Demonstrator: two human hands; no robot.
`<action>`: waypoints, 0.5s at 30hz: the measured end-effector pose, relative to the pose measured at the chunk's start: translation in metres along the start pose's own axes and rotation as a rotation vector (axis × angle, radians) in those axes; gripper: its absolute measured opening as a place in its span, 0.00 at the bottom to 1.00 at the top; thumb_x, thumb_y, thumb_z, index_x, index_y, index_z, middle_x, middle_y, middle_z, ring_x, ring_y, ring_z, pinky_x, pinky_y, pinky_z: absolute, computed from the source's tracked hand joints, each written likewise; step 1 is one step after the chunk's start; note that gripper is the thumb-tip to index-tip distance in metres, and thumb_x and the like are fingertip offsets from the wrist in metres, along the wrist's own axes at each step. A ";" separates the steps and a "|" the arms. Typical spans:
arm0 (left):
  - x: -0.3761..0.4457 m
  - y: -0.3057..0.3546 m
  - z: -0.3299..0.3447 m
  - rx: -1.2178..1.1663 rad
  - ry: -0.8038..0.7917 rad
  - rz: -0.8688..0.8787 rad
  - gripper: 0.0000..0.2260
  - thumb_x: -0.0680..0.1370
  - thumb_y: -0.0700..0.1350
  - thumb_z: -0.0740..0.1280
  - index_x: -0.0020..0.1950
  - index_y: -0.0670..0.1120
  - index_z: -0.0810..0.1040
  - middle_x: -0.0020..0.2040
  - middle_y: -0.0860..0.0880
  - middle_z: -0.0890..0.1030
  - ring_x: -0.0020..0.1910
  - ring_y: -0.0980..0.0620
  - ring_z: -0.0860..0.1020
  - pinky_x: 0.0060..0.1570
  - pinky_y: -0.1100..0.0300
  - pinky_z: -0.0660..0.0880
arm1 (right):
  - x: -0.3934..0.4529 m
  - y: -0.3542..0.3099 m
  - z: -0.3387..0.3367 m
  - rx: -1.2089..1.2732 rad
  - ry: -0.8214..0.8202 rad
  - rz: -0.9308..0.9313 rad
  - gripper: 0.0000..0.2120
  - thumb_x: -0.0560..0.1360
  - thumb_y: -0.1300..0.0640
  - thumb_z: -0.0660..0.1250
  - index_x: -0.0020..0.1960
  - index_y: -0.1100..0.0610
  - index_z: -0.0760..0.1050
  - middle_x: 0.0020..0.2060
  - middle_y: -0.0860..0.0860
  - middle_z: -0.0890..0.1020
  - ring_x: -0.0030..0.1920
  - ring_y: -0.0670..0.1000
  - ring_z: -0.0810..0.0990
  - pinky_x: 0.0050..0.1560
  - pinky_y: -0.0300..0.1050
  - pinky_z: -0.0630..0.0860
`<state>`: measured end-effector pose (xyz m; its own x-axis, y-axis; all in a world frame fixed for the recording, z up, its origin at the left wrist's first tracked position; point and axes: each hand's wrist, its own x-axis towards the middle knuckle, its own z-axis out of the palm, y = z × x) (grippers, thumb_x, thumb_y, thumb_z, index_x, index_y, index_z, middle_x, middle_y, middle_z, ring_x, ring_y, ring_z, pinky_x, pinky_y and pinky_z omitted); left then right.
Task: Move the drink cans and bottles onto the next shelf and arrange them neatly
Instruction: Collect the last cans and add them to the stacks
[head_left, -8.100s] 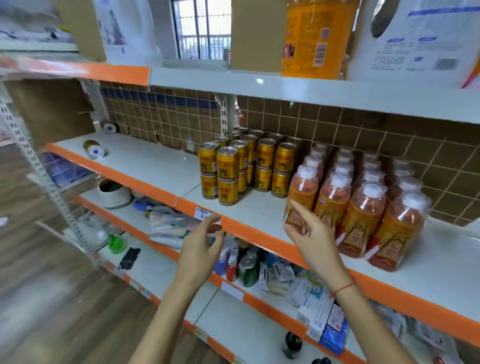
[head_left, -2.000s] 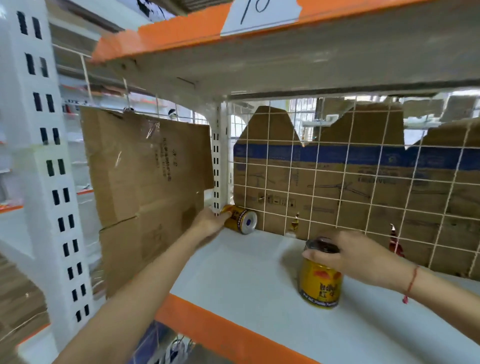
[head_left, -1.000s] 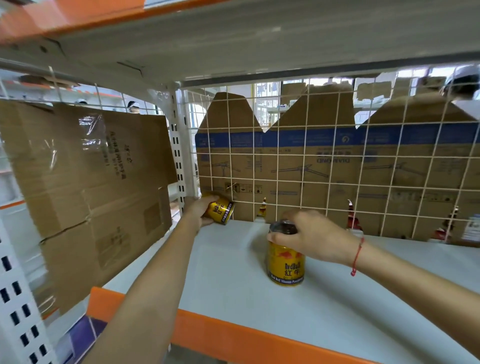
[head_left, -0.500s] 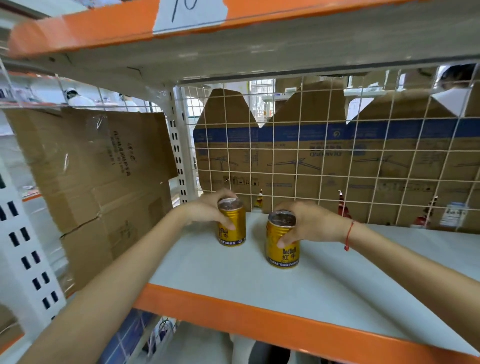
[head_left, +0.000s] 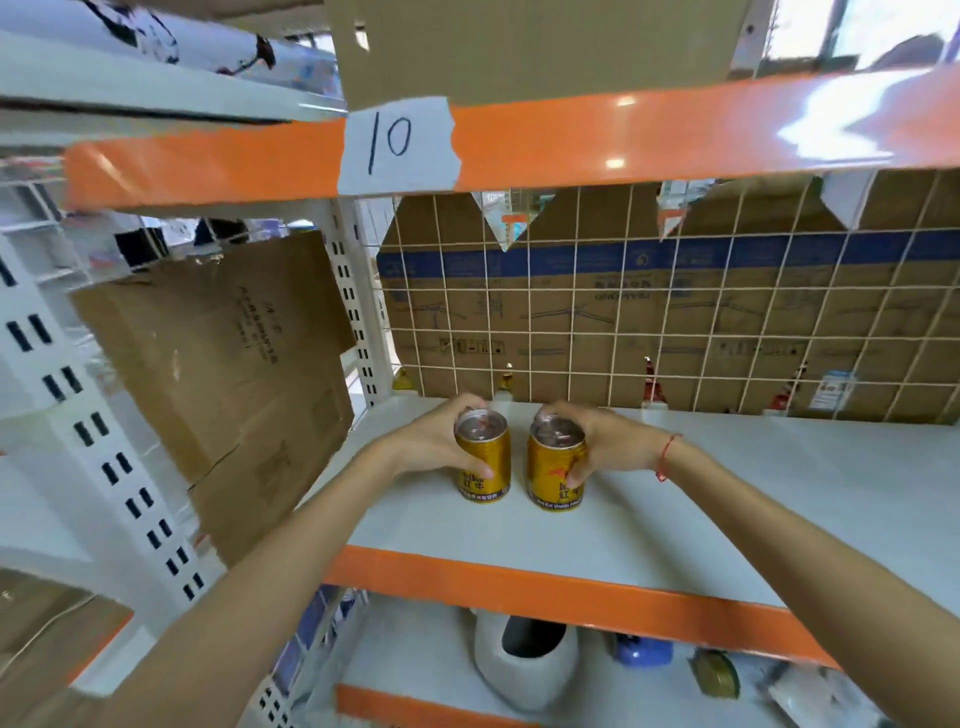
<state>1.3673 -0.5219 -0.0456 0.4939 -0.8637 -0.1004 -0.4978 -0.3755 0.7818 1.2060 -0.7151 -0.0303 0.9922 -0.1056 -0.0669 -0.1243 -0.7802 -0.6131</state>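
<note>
On the white shelf under the orange edge with a paper label reading 10, the head view shows two gold cans standing upright, just beside each other with a narrow gap between. The left hand curls round the left can; the right hand curls round the right can. Behind them runs a wire grid backed with cardboard. Judging by this shelf, the job has barely begun: only these two cans stand here, no bottles yet.
</note>
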 end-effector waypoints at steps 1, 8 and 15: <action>-0.002 0.003 -0.004 -0.012 -0.050 -0.007 0.34 0.66 0.41 0.78 0.67 0.54 0.65 0.63 0.52 0.73 0.62 0.53 0.73 0.62 0.55 0.73 | -0.001 0.000 -0.001 0.015 -0.018 -0.005 0.35 0.62 0.69 0.76 0.63 0.53 0.67 0.59 0.53 0.76 0.60 0.54 0.74 0.61 0.50 0.73; -0.008 0.017 -0.021 -0.032 -0.083 -0.048 0.24 0.67 0.49 0.78 0.60 0.55 0.74 0.61 0.50 0.77 0.60 0.50 0.76 0.55 0.51 0.78 | -0.001 -0.014 -0.010 0.080 -0.041 0.045 0.27 0.66 0.65 0.76 0.62 0.55 0.72 0.59 0.53 0.78 0.60 0.53 0.76 0.60 0.46 0.74; -0.011 0.010 -0.010 -0.126 0.011 -0.055 0.22 0.67 0.46 0.78 0.57 0.53 0.75 0.58 0.49 0.78 0.58 0.50 0.78 0.53 0.48 0.79 | -0.002 -0.014 -0.004 -0.015 0.098 0.053 0.25 0.67 0.57 0.77 0.61 0.55 0.74 0.55 0.52 0.80 0.55 0.51 0.77 0.50 0.38 0.71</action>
<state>1.3637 -0.5124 -0.0306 0.5259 -0.8391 -0.1390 -0.3769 -0.3764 0.8463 1.2055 -0.7063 -0.0189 0.9783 -0.2063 -0.0212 -0.1777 -0.7812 -0.5985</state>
